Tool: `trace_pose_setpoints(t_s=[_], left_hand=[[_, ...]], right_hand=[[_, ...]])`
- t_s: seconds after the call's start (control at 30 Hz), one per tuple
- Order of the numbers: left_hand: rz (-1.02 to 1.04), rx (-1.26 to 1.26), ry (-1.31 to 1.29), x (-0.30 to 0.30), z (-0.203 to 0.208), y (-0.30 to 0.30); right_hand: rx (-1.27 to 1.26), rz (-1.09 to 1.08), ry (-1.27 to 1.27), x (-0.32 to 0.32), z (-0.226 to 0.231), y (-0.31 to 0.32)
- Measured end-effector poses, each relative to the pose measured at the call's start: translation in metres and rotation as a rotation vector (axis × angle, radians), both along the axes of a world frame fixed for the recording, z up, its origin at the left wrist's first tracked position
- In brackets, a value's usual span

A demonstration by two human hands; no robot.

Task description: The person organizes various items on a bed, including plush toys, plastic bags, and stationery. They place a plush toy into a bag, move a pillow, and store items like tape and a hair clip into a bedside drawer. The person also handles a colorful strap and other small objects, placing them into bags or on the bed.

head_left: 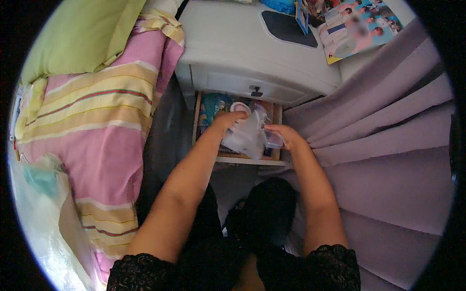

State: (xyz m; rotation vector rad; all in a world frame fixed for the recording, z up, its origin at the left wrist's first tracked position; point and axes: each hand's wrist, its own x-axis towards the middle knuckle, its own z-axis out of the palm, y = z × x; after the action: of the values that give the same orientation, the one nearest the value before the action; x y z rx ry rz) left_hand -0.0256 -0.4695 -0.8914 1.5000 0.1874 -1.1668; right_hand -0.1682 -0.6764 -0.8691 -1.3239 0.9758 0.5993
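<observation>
Over an open drawer of the white nightstand, a translucent plastic bag hangs between my two hands. My left hand is closed on the bag's left side, beside a round white and pink item whose kind I cannot make out. On the right, my right hand pinches the clear edge of the bag. Beneath, the drawer holds a teal patterned packet and other small things, mostly hidden by the bag and my hands.
A bed with a pink and yellow striped cover and a green pillow lies to the left. Mauve curtains hang close on the right. A dark mat and a picture sheet rest on the nightstand; a plastic bag of things is at lower left.
</observation>
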Motion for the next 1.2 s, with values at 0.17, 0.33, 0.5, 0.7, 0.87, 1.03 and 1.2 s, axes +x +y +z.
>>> trace_pose_setpoints(t_s=[0.17, 0.33, 0.5, 0.7, 0.87, 1.03, 1.2], left_hand=[[0.035, -0.058, -0.024, 0.007, -0.011, 0.011], [0.158, 0.056, -0.131, 0.021, -0.034, 0.035], [0.166, -0.082, -0.172, 0.012, 0.053, 0.050], [0.267, -0.117, -0.144, 0.007, 0.070, 0.077], [0.312, -0.046, -0.169, 0.018, 0.059, 0.091], [0.298, -0.094, -0.196, 0.022, 0.068, 0.103], [0.243, -0.140, -0.176, 0.026, 0.073, 0.111]], right_hand=[[-0.671, 0.187, -0.028, -0.021, -0.095, -0.059], [-0.852, 0.066, -0.115, 0.019, -0.066, -0.025], [-1.277, 0.072, -0.225, 0.037, -0.076, -0.001], [-1.221, 0.455, 0.021, 0.056, -0.050, 0.006], [-1.466, 0.506, -0.207, 0.047, -0.072, 0.024], [-1.217, 0.782, -0.018, 0.025, -0.031, 0.084], [-1.398, 0.762, -0.089, 0.040, -0.049, 0.095]])
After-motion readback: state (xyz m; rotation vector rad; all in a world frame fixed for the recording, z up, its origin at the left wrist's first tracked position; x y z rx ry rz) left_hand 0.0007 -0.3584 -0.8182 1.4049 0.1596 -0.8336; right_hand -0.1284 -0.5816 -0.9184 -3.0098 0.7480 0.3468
